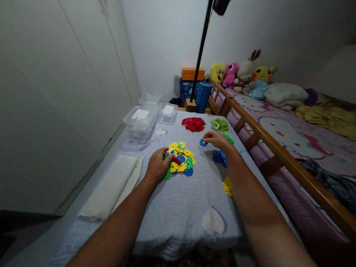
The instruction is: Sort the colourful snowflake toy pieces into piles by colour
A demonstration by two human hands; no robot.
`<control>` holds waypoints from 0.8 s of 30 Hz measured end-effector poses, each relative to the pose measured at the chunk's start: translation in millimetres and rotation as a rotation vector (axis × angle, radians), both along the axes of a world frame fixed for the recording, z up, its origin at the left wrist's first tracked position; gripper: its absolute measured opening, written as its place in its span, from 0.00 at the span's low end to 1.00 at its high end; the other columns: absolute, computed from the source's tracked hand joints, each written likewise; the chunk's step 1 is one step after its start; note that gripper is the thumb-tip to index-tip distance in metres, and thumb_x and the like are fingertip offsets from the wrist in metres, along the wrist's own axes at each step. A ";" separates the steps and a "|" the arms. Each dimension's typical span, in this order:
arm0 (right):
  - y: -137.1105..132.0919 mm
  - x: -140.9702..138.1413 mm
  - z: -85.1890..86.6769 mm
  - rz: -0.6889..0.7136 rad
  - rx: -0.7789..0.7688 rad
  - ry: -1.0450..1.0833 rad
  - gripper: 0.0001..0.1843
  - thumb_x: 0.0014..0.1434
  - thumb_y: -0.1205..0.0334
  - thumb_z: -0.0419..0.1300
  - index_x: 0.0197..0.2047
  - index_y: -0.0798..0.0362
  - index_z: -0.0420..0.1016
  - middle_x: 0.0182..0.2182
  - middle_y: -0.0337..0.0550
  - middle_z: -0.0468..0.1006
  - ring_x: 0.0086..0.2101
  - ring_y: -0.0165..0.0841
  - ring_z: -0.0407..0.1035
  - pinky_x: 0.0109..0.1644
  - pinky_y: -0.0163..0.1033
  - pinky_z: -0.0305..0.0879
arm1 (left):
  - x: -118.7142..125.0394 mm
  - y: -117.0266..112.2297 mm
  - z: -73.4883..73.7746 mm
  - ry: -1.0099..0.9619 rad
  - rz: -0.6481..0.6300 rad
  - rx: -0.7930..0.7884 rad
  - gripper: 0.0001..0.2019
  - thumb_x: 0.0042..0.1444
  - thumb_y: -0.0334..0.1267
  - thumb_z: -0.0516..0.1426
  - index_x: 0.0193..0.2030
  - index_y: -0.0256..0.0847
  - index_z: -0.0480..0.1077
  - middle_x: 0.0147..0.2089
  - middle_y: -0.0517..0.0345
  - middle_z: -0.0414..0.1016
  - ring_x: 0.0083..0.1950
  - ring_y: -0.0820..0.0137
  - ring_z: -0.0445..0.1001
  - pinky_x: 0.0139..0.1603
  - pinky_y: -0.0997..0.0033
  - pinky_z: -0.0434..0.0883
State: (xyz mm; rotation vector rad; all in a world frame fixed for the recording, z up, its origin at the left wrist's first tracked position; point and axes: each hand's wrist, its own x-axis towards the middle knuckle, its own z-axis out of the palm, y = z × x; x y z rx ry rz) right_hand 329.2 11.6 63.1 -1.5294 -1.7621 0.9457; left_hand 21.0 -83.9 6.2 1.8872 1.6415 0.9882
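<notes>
A mixed pile of plastic snowflake discs [182, 167], yellow, blue, green and red, lies mid-table. My left hand [159, 163] rests against the pile's left side, thumb and fingers apart, its fingertips touching the discs. To the right of the pile, my right hand [216, 138] is closed in a pinch on a blue snowflake disc [203, 142], held over the cloth. Sorted heaps lie around that hand: red pieces [194, 124], light green pieces [219, 125], and blue discs [218, 157] partly behind my forearm. Green discs [228, 139] and yellow discs [227, 186] also show beside the arm.
Clear plastic boxes [140, 120] stand at the table's back left, with a smaller lidded box [168, 110] beside them. A folded cream cloth [111, 187] lies at the left. A wooden bed rail [256, 135] runs along the right edge. A black pole [200, 55] rises behind the table.
</notes>
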 end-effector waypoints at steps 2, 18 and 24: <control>-9.1 26.3 6.0 -0.012 -0.038 -0.121 0.07 0.42 0.62 0.65 0.28 0.53 0.77 0.23 0.35 0.76 0.26 0.29 0.65 0.32 0.34 0.59 | -0.3 0.2 -0.5 0.001 -0.003 -0.004 0.22 0.63 0.49 0.53 0.57 0.37 0.73 0.55 0.43 0.78 0.54 0.56 0.76 0.60 0.52 0.71; -62.8 60.2 6.3 -0.101 -0.037 -0.487 0.04 0.44 0.68 0.62 0.26 0.53 0.77 0.21 0.35 0.75 0.25 0.29 0.65 0.30 0.33 0.57 | -3.9 -3.6 1.0 0.077 -0.032 0.006 0.23 0.62 0.51 0.56 0.57 0.39 0.73 0.57 0.43 0.78 0.56 0.55 0.75 0.62 0.51 0.69; -66.8 56.9 -3.5 -0.161 0.066 -0.742 0.10 0.50 0.73 0.61 0.31 0.52 0.82 0.31 0.41 0.82 0.34 0.33 0.72 0.37 0.35 0.59 | -6.3 -6.7 0.3 0.178 -0.025 -0.002 0.27 0.55 0.53 0.62 0.58 0.41 0.72 0.58 0.44 0.77 0.60 0.51 0.73 0.63 0.49 0.67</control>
